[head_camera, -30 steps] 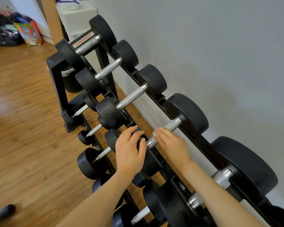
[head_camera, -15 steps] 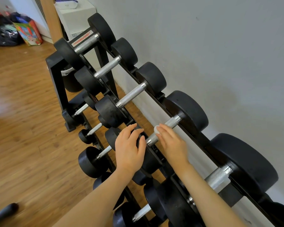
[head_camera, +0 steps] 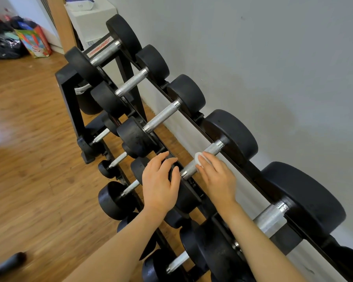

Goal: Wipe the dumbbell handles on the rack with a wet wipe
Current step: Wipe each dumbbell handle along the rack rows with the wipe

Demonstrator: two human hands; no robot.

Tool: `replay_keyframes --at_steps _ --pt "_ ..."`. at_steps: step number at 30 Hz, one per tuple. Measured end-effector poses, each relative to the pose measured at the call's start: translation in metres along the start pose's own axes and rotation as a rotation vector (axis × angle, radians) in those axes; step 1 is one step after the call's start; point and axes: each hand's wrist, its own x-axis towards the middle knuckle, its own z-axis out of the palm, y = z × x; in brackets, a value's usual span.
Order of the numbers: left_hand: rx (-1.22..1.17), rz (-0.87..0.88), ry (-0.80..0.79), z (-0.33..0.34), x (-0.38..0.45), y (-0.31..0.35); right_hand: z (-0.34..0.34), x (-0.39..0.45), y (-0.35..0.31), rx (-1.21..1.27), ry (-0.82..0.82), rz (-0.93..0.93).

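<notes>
A black dumbbell rack [head_camera: 69, 94] runs along the wall with several dumbbells on its top tier. My right hand [head_camera: 217, 177] lies over the silver knurled handle [head_camera: 212, 148] of the fourth dumbbell from the far end and presses a small white wet wipe [head_camera: 198, 158] against it with the fingertips. My left hand [head_camera: 160, 181] rests with curved fingers on that dumbbell's near black head [head_camera: 183, 192]. Handles of the farther dumbbells [head_camera: 162, 117] are bare.
A grey wall [head_camera: 273, 68] stands close behind the rack. Smaller dumbbells [head_camera: 112, 198] sit on the lower tier. A wooden floor [head_camera: 29, 159] spreads to the left, with bags [head_camera: 33, 40] in the far corner and a white box [head_camera: 90, 19] past the rack's end.
My right hand has slid a little along the handle toward the far head, and the white wipe now shows more under the fingertips. My left hand stays on the near head.
</notes>
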Motion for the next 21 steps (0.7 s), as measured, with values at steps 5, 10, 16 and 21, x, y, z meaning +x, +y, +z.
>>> replay_keyframes --at_steps 5,10,16,21 --pt "-0.002 0.012 0.004 0.0 0.001 0.0 0.002 -0.003 0.0 -0.114 0.036 0.037" --pt "-0.001 0.007 0.005 0.0 0.0 0.0 0.003 -0.004 -0.002 0.002 0.037 0.02" --pt "-0.006 0.006 0.006 0.001 0.001 -0.001 0.0 -0.008 -0.009 0.172 -0.01 0.112" --pt "-0.01 0.004 0.007 0.001 0.001 -0.001 -0.005 -0.006 -0.011 0.274 -0.014 0.215"
